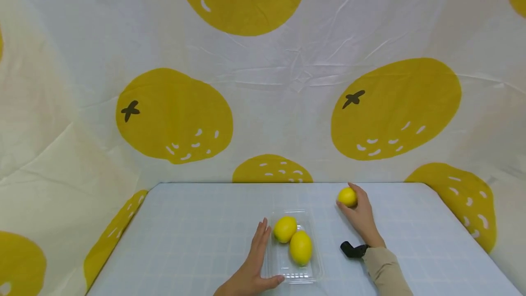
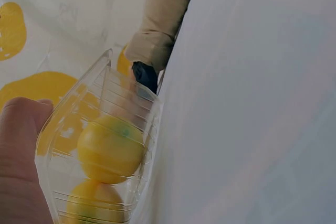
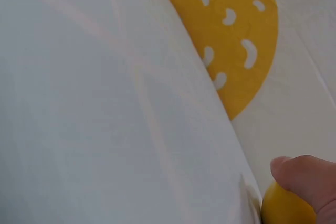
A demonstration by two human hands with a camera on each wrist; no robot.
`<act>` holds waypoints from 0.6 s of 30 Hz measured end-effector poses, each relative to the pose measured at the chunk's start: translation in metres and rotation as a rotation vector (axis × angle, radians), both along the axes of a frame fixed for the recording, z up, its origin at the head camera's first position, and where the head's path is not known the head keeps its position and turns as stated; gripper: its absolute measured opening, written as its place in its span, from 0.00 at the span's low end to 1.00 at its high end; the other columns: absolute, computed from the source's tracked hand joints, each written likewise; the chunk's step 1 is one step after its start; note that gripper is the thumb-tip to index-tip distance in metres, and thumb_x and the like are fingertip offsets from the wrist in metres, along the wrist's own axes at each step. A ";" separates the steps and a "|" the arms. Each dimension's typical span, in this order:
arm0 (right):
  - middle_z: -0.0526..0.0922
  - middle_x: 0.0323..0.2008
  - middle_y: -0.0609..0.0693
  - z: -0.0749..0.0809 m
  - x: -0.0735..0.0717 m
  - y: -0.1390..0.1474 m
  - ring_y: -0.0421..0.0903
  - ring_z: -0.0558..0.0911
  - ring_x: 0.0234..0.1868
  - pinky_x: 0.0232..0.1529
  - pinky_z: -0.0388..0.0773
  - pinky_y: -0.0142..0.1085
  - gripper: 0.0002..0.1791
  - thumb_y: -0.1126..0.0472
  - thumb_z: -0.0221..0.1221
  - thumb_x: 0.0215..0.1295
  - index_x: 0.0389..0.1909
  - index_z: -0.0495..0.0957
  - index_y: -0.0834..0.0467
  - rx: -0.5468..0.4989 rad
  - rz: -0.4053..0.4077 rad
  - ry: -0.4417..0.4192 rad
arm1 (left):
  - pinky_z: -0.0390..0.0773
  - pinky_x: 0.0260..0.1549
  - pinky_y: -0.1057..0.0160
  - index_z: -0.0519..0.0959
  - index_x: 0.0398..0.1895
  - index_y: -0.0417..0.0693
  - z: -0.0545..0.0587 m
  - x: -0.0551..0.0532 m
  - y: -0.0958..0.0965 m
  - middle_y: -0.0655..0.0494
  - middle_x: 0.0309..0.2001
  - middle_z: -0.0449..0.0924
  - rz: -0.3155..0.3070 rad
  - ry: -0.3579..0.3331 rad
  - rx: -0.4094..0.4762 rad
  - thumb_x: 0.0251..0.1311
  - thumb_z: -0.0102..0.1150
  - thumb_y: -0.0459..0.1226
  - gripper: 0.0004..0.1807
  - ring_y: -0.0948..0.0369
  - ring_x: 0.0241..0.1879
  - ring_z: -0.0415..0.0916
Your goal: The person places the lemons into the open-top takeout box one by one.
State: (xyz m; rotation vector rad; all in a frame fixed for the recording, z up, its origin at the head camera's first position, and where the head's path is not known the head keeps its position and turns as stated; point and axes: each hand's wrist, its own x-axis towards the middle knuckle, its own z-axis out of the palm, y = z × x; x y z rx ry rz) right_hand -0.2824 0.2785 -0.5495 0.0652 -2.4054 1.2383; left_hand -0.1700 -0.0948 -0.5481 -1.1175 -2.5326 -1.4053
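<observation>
Two yellow lemons, one point(image 1: 285, 229) farther back and one point(image 1: 301, 248) nearer, lie in a clear plastic container point(image 1: 283, 272) on the table. My left hand point(image 1: 255, 259) is at the container's left side, fingers extended and thumb toward its near edge. In the left wrist view the thumb point(image 2: 23, 140) is beside the container's rim. Beyond the container, to the right, my right hand point(image 1: 361, 211) holds a third lemon point(image 1: 347, 197) between thumb and fingers near the table's back edge. That lemon point(image 3: 286, 207) shows under the thumb in the right wrist view.
A pale checked cloth covers the table point(image 1: 197, 232). Behind it hangs a white curtain point(image 1: 279, 118) printed with big yellow fruit. A black wrist-worn device point(image 1: 353, 250) sits at my right wrist, by the beige sleeve point(image 1: 386, 268).
</observation>
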 end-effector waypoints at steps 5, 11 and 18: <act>0.64 0.65 0.69 0.001 0.000 0.000 0.66 0.65 0.64 0.63 0.59 0.64 0.40 0.64 0.69 0.57 0.69 0.63 0.64 0.012 -0.024 0.016 | 0.47 0.68 0.41 0.36 0.80 0.45 0.000 0.000 -0.001 0.48 0.79 0.22 0.009 -0.058 -0.013 0.58 0.67 0.54 0.61 0.51 0.77 0.24; 0.66 0.63 0.68 0.003 0.005 -0.002 0.65 0.66 0.63 0.62 0.60 0.61 0.39 0.67 0.69 0.54 0.67 0.65 0.64 -0.034 -0.057 0.040 | 0.47 0.67 0.38 0.36 0.80 0.44 0.001 0.000 0.000 0.48 0.79 0.22 0.012 -0.067 -0.011 0.57 0.68 0.53 0.61 0.50 0.77 0.24; 0.67 0.65 0.64 0.003 0.015 -0.004 0.61 0.66 0.64 0.63 0.61 0.57 0.41 0.68 0.70 0.54 0.70 0.65 0.61 -0.108 -0.098 0.046 | 0.45 0.68 0.43 0.38 0.79 0.42 0.003 0.002 0.000 0.46 0.79 0.24 0.006 -0.041 0.000 0.58 0.68 0.53 0.60 0.49 0.77 0.25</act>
